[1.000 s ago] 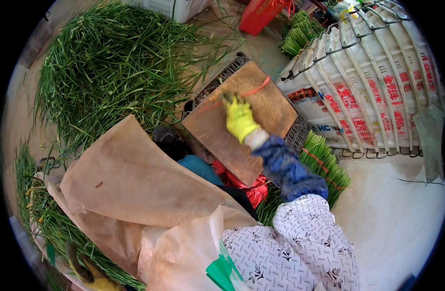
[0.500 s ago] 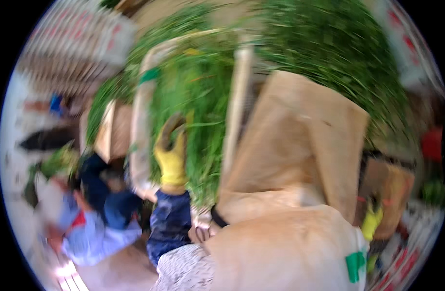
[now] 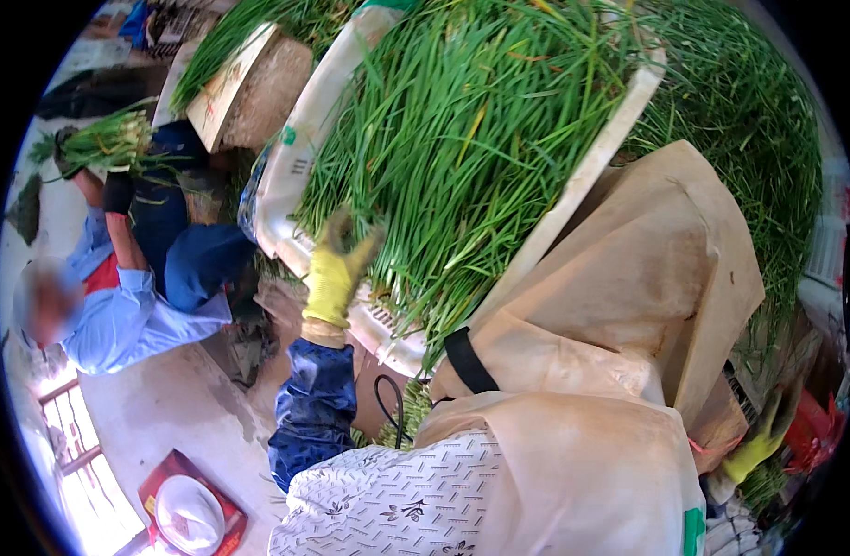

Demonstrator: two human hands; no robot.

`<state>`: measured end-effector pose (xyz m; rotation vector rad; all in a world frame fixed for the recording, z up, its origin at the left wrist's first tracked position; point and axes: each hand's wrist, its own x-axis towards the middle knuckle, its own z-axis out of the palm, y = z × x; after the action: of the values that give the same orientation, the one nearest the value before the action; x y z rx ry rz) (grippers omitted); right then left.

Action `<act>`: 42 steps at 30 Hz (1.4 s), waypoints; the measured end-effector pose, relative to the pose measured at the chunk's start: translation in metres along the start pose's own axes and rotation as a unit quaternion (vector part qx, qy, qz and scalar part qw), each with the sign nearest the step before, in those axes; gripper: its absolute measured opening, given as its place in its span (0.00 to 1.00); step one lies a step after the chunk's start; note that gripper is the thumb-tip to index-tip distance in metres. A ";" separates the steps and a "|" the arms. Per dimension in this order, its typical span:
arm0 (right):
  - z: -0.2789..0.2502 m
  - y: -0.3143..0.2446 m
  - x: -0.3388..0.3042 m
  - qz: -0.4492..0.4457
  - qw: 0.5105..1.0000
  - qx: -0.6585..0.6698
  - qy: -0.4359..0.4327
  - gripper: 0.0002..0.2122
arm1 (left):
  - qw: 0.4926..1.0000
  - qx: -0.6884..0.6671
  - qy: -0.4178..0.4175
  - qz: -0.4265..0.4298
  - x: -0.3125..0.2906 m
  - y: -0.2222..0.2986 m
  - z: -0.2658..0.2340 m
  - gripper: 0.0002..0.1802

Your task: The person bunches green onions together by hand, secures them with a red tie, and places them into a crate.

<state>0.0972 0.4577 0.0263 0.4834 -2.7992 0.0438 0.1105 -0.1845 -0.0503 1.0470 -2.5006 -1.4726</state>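
Observation:
My left hand (image 3: 337,278), in a yellow glove with dark fingertips, is open at the near left corner of a white plastic crate (image 3: 275,190). Its thumb and fingers are spread beside the cut ends of the long chive-like greens (image 3: 462,157) heaped in the crate; I see nothing in its grip. At the far right, my right hand (image 3: 761,440) wears a matching glove. Its fingers look stretched out near a red plastic bag (image 3: 814,431), and no held thing shows there. Between my hands, a stained tan apron or sheet (image 3: 620,269) spreads over my lap.
More loose greens (image 3: 749,102) lie beyond the crate on the right. At left, a seated co-worker in a blue shirt (image 3: 133,301) holds a bunch of greens (image 3: 114,139). A wooden block (image 3: 258,88) stands near them. A red box with a white bowl-like thing (image 3: 189,514) sits lower left.
The view has turned, so the crate now appears higher and farther right. My left hand has gone from over the greens to the crate's near corner. My right hand shows farther right and lower.

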 end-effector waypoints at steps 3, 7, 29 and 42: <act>0.009 -0.073 0.117 -0.037 0.987 0.159 -0.005 0.20 | 0.949 0.293 -0.112 -0.020 -0.032 -0.025 0.010 0.57; 0.024 -0.198 0.226 -0.161 0.886 0.419 -0.118 0.24 | 0.975 0.203 -0.079 -0.035 -0.050 -0.045 0.038 0.64; 0.137 -0.462 0.254 -0.676 0.652 0.087 -0.332 0.58 | 0.985 -0.049 -0.146 -0.081 -0.053 -0.034 0.041 0.61; 0.132 -0.444 0.258 -0.652 0.701 0.177 -0.229 0.55 | 0.984 -0.113 -0.095 -0.099 -0.061 -0.031 0.019 0.54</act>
<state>-0.0248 -0.0550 -0.0326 2.7030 -2.0860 0.1636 0.1671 -0.1450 -0.0683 1.1937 -2.3247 -1.9449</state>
